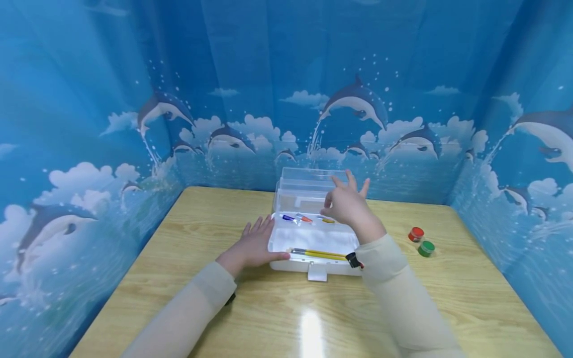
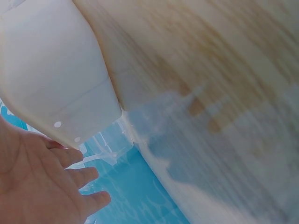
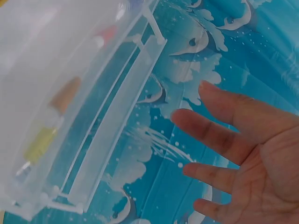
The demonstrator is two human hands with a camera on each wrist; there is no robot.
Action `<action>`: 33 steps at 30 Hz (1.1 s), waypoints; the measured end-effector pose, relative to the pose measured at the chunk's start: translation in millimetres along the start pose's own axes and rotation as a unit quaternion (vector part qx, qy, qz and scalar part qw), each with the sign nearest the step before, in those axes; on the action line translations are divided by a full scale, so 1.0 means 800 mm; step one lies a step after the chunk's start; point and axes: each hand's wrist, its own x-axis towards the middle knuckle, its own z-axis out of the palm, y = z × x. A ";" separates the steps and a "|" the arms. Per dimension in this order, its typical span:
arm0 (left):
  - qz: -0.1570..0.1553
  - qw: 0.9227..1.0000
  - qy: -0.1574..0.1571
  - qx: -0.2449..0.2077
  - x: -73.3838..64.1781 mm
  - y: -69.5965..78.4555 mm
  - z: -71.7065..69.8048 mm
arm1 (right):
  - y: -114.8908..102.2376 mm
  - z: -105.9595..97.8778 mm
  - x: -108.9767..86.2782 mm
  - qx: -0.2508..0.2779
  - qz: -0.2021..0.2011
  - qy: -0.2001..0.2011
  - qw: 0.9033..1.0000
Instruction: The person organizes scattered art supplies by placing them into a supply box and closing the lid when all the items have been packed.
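Observation:
A white plastic box (image 1: 309, 237) stands on the table with its clear lid (image 1: 313, 179) raised at the back. Small tubes lie along its far side: a purple one (image 1: 288, 218), an orange one (image 1: 306, 218) and a yellow one (image 1: 328, 220). Yellow-handled paintbrushes (image 1: 320, 254) lie along the front. My left hand (image 1: 256, 243) rests against the box's left side, thumb at the front rim and fingers extended. Above the box's right part hovers my right hand (image 1: 351, 205), fingers spread. In the right wrist view that hand (image 3: 252, 154) holds nothing.
To the right of the box, a red-lidded jar (image 1: 416, 234) and a green-lidded jar (image 1: 426, 248) stand on the wooden table (image 1: 277, 318). A latch (image 1: 317, 272) hangs at the box's front. A blue dolphin-print curtain (image 1: 250, 74) surrounds the table's back and sides.

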 end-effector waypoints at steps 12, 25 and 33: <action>-0.005 1.000 -0.005 -0.003 -0.002 -0.002 0.000 | 0.038 -0.019 -0.025 0.001 0.029 0.012 1.000; 0.000 1.000 -0.008 -0.009 0.001 -0.001 0.000 | 0.115 -0.036 -0.055 0.001 0.070 0.016 0.997; -0.005 1.000 -0.012 -0.002 0.001 0.001 -0.002 | 0.158 -0.034 -0.066 -0.005 0.095 -0.002 0.995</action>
